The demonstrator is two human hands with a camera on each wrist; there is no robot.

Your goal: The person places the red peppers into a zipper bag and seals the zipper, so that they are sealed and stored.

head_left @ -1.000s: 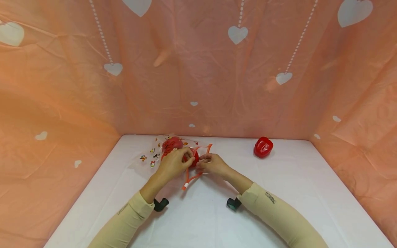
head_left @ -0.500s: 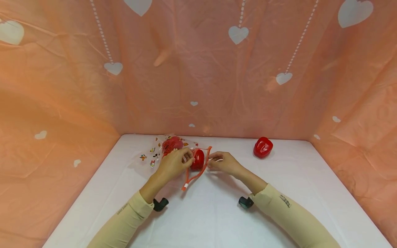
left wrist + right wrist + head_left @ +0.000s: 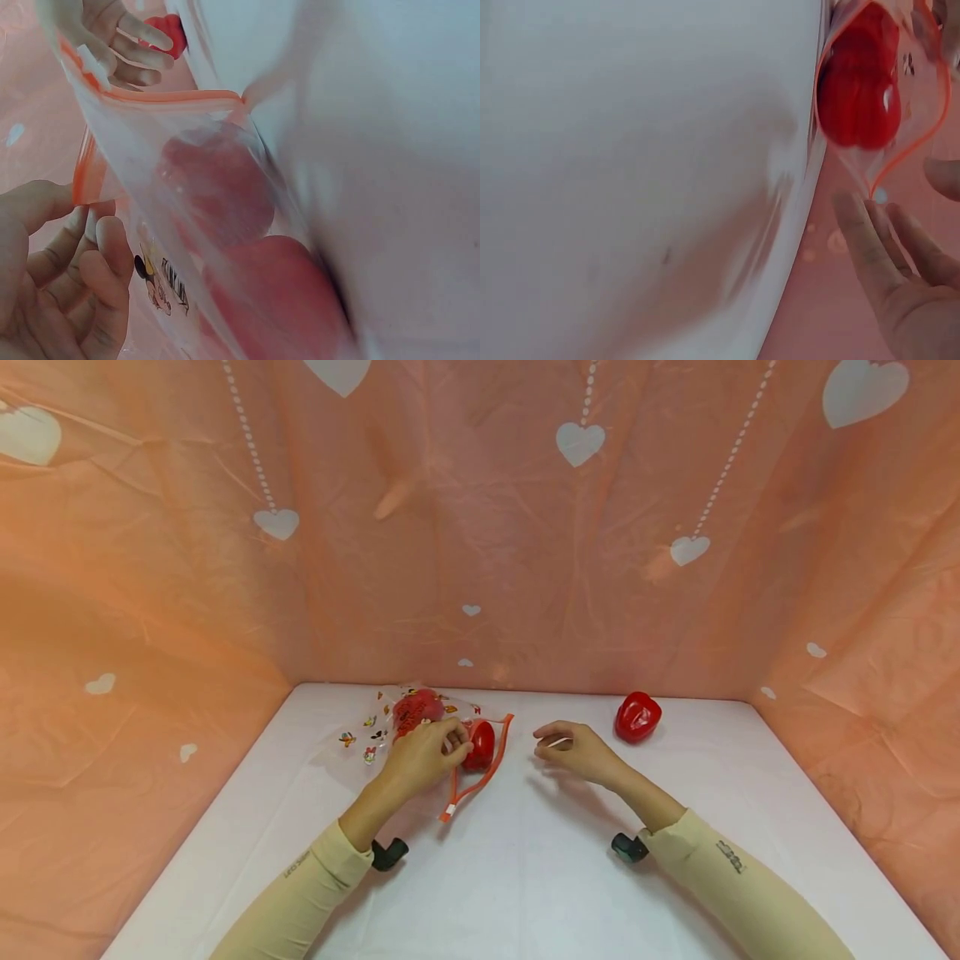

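Observation:
A clear zip bag [image 3: 367, 727] with an orange zip edge and cartoon prints lies at the table's back left, its mouth spread toward the right. Inside are red bell peppers; one pepper [image 3: 480, 747] sits just within the mouth, and another red pepper [image 3: 262, 300] shows through the plastic in the left wrist view. My left hand [image 3: 427, 753] pinches the bag's upper orange edge [image 3: 88, 176] between thumb and fingers. Right of the mouth, my right hand [image 3: 581, 753] hovers above the table with fingers loosely bent, holding nothing. A loose red bell pepper [image 3: 637, 717] rests farther right.
The white table [image 3: 517, 877] is backed and flanked by peach curtains [image 3: 480, 543] with white hearts. A dark wrist device [image 3: 390, 855] is at the left wrist, and another dark device [image 3: 628, 847] at the right.
My right hand has drawn out of the bag's mouth and moved right toward the loose pepper. The pepper in the mouth is now uncovered. My left hand keeps its place on the edge.

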